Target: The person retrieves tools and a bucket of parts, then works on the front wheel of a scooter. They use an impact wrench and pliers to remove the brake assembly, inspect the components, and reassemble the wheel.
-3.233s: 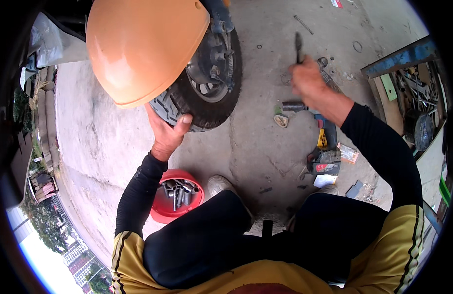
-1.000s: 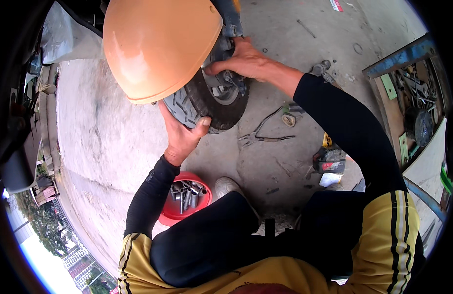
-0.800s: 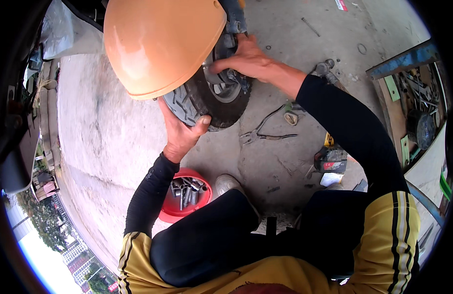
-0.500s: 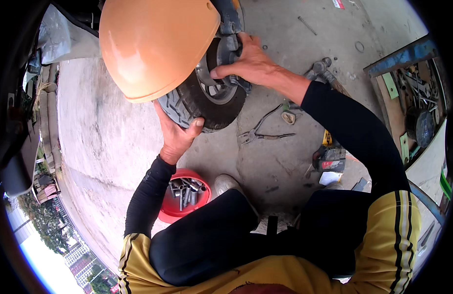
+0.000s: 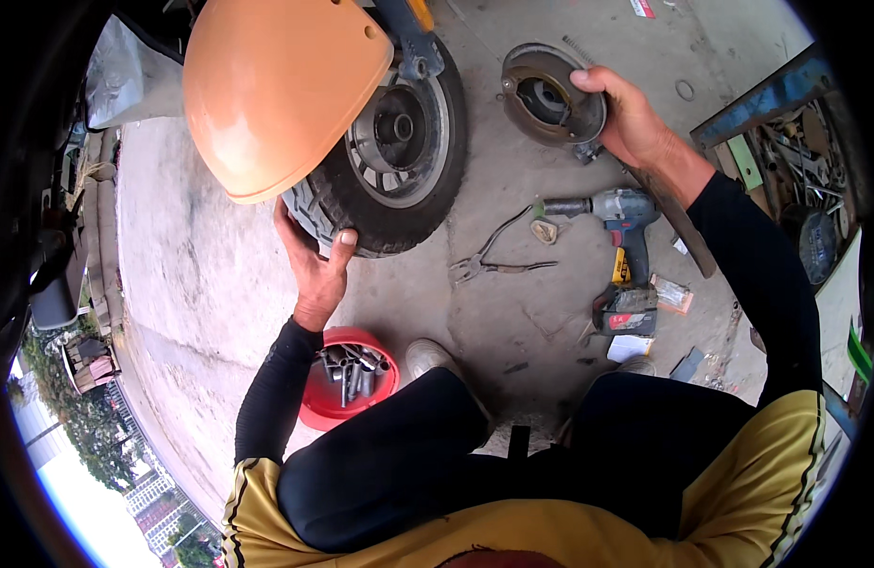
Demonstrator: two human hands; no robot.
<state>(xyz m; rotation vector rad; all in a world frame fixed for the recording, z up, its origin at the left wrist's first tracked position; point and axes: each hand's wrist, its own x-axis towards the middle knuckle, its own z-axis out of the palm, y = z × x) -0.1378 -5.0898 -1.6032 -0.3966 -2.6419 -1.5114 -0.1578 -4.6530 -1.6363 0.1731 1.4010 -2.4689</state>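
Observation:
My left hand (image 5: 316, 276) is closed on the tread of a black tyre (image 5: 404, 218), thumb on its sidewall, below a peach mudguard (image 5: 276, 95). The wheel's bare hub (image 5: 400, 127) shows beside the fork (image 5: 413, 38). My right hand (image 5: 640, 128) grips a round metal brake plate (image 5: 527, 109) with curved brake shoes on it, held right of the wheel with my thumb on its rim. Below that hand lie a cordless impact driver (image 5: 624, 210) and a long dark bar (image 5: 683, 227) on the concrete, with long-handled pliers (image 5: 484, 265) near the tyre.
A red bowl (image 5: 318, 412) of metal sockets sits by my left shoe. A tray (image 5: 759, 99) of tools with a blue metal edge stands at right. A battery pack (image 5: 631, 317), small packets (image 5: 671, 293), a small ring (image 5: 684, 90) and scraps lie on the ground.
My right hand has come away from the wheel toward the right with the brake plate in it, exposing the hub. My left hand stays on the tyre, shifted slightly left in view.

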